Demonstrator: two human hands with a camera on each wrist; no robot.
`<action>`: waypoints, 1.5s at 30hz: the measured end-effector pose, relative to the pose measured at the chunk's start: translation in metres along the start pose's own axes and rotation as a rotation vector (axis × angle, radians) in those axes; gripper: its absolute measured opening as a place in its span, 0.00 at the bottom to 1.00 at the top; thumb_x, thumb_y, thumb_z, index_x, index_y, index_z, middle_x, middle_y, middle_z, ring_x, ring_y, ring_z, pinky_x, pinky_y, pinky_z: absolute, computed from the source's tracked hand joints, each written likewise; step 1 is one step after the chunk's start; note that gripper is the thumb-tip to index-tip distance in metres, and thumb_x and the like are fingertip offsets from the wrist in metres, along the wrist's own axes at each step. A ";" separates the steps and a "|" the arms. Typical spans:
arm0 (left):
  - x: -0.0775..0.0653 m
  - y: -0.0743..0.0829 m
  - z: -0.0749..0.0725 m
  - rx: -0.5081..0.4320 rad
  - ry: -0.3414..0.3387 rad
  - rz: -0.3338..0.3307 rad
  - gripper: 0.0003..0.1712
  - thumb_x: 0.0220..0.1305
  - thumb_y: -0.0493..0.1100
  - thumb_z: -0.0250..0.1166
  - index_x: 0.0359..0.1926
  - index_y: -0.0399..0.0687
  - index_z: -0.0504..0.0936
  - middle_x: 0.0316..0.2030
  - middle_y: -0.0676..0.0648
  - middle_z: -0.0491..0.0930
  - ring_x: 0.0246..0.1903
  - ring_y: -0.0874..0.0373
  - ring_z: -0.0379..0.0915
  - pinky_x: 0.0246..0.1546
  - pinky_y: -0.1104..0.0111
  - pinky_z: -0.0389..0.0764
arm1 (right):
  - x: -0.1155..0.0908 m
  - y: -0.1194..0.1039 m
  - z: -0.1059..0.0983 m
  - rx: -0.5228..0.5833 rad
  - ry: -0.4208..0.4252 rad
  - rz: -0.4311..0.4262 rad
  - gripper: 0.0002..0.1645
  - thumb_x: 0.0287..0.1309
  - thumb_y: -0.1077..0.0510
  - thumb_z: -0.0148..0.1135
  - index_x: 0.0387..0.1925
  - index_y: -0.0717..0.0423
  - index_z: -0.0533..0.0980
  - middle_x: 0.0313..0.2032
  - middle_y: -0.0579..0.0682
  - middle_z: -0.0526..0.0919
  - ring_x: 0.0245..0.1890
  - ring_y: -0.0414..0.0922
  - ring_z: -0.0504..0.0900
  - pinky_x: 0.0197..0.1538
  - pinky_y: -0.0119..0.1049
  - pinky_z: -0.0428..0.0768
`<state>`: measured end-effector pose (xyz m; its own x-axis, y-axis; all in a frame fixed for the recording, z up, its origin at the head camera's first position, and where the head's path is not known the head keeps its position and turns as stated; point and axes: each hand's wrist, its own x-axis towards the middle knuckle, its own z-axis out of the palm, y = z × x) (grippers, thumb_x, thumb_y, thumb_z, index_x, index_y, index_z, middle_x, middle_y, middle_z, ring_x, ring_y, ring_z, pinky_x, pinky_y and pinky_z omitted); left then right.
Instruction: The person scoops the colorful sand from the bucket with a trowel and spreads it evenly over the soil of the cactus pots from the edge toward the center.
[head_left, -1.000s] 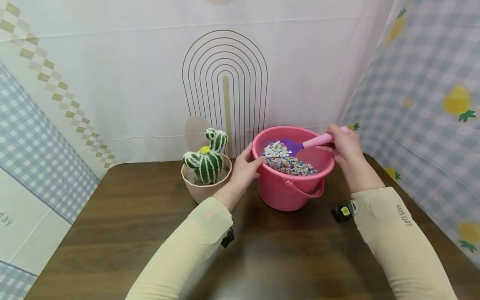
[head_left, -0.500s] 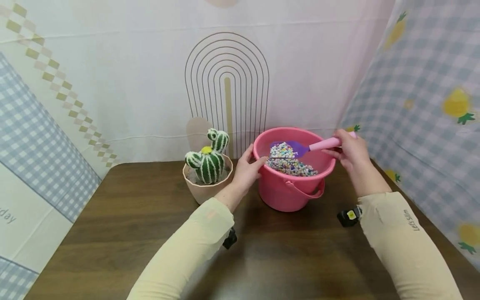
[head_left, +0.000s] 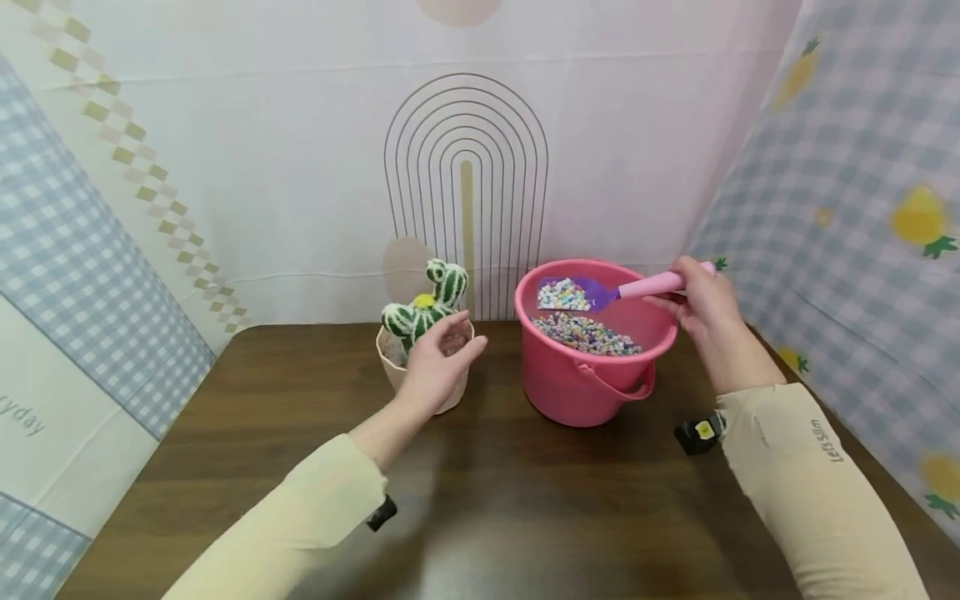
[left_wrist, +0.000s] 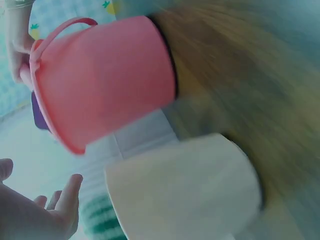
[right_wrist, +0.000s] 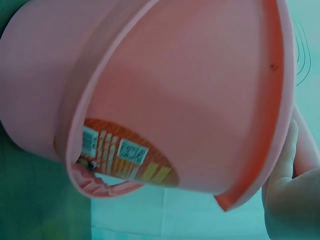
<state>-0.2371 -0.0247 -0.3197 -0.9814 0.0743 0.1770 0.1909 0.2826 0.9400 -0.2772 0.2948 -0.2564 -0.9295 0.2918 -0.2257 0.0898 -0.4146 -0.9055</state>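
My right hand (head_left: 705, 298) grips the pink handle of a small shovel (head_left: 648, 284). Its purple blade, loaded with pale multicoloured pebbles (head_left: 564, 294), is over the mouth of a pink bucket (head_left: 573, 387). More pebbles (head_left: 588, 333) lie in the bucket. My left hand (head_left: 435, 367) is off the bucket, fingers and thumb spread with nothing between them, and overlaps the cactus pot in the head view. A green knitted cactus (head_left: 420, 321) with a yellow top stands in that cream pot (left_wrist: 182, 187). In the right wrist view, the right hand (right_wrist: 292, 195) is beside the bucket rim.
The dark wooden table (head_left: 480, 508) carries the pot and bucket near its back edge. Behind them hangs a white patterned cloth (head_left: 315, 167), and a checked cloth (head_left: 840, 250) rises at the right. The bucket's own handle (head_left: 615, 387) hangs down at its front.
My left hand has let go of the bucket rim and moved left to the cactus pot. The loaded shovel has risen a little above the pebbles in the bucket.
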 end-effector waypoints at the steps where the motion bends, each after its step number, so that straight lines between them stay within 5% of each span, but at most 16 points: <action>1: -0.003 -0.002 -0.007 0.003 0.002 0.001 0.29 0.59 0.47 0.64 0.61 0.43 0.71 0.59 0.41 0.74 0.57 0.46 0.71 0.60 0.57 0.71 | 0.000 -0.001 0.001 -0.002 -0.005 -0.005 0.21 0.58 0.62 0.51 0.52 0.54 0.58 0.35 0.49 0.70 0.23 0.42 0.83 0.30 0.35 0.84; 8: -0.015 -0.020 -0.053 0.037 0.103 -0.062 0.24 0.62 0.42 0.62 0.59 0.41 0.72 0.56 0.39 0.75 0.56 0.47 0.73 0.57 0.58 0.74 | -0.002 -0.004 0.008 0.036 -0.031 -0.003 0.08 0.57 0.63 0.53 0.38 0.55 0.64 0.29 0.49 0.74 0.25 0.43 0.84 0.30 0.36 0.84; 14: -0.002 -0.036 -0.066 0.044 0.117 -0.165 0.28 0.64 0.45 0.59 0.62 0.38 0.67 0.60 0.37 0.70 0.59 0.46 0.70 0.51 0.60 0.78 | 0.000 -0.003 0.016 0.066 -0.038 0.040 0.12 0.58 0.63 0.54 0.42 0.54 0.63 0.34 0.49 0.72 0.24 0.43 0.83 0.29 0.37 0.84; 21: 0.017 -0.056 -0.066 -0.006 0.054 -0.306 0.37 0.65 0.46 0.57 0.69 0.37 0.54 0.67 0.33 0.58 0.62 0.41 0.64 0.50 0.56 0.80 | 0.002 0.002 0.027 0.074 -0.058 0.049 0.15 0.59 0.64 0.53 0.44 0.54 0.59 0.39 0.49 0.68 0.25 0.41 0.80 0.28 0.37 0.84; 40: 0.035 -0.075 -0.060 -0.189 0.034 -0.277 0.35 0.65 0.38 0.56 0.71 0.41 0.54 0.66 0.35 0.59 0.59 0.42 0.65 0.45 0.59 0.82 | 0.003 0.014 0.053 -0.029 -0.127 0.017 0.07 0.57 0.63 0.49 0.38 0.61 0.64 0.31 0.49 0.73 0.24 0.40 0.81 0.28 0.35 0.84; 45: 0.039 -0.078 -0.063 -0.204 0.019 -0.292 0.34 0.67 0.38 0.54 0.71 0.42 0.54 0.66 0.35 0.59 0.60 0.43 0.64 0.48 0.56 0.80 | 0.004 0.016 0.060 -0.124 -0.083 0.029 0.09 0.58 0.60 0.51 0.40 0.58 0.64 0.38 0.50 0.70 0.23 0.39 0.81 0.29 0.33 0.84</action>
<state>-0.2918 -0.1038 -0.3682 -0.9946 0.0008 -0.1038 -0.1033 0.0922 0.9904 -0.3009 0.2379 -0.2505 -0.9517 0.2067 -0.2271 0.1561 -0.3109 -0.9375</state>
